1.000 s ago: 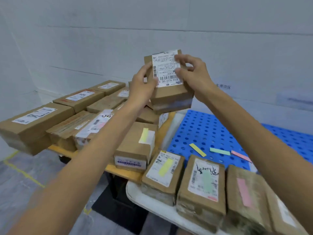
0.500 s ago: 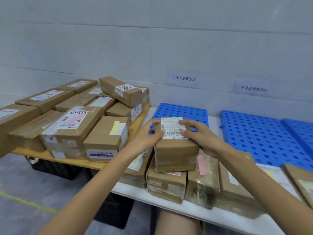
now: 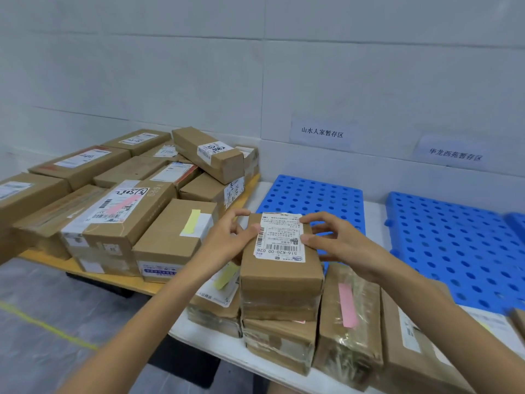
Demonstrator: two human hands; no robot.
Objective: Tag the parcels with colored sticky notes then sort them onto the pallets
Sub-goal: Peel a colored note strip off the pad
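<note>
A small brown parcel (image 3: 281,275) with a white shipping label sits on top of another parcel (image 3: 279,341) in the row along the white table's (image 3: 224,346) front edge. No sticky note shows on it. My left hand (image 3: 227,237) holds its left upper edge with thumb and fingers. At the label's right edge my right hand (image 3: 338,245) grips it with curled fingers. Two blue perforated pallets (image 3: 312,194) (image 3: 460,240) lie behind on the table, nothing on their visible parts.
Beside the held parcel stand a parcel with a pink note (image 3: 348,305) on the right and one with a yellow note (image 3: 224,280) on the left. A pile of parcels (image 3: 125,220) fills a wooden board on the left. Two paper signs (image 3: 322,132) hang on the wall.
The parcel came down from in front of my face onto the row of parcels at the table edge. Both hands stayed on it. The view swung right, showing the pallets.
</note>
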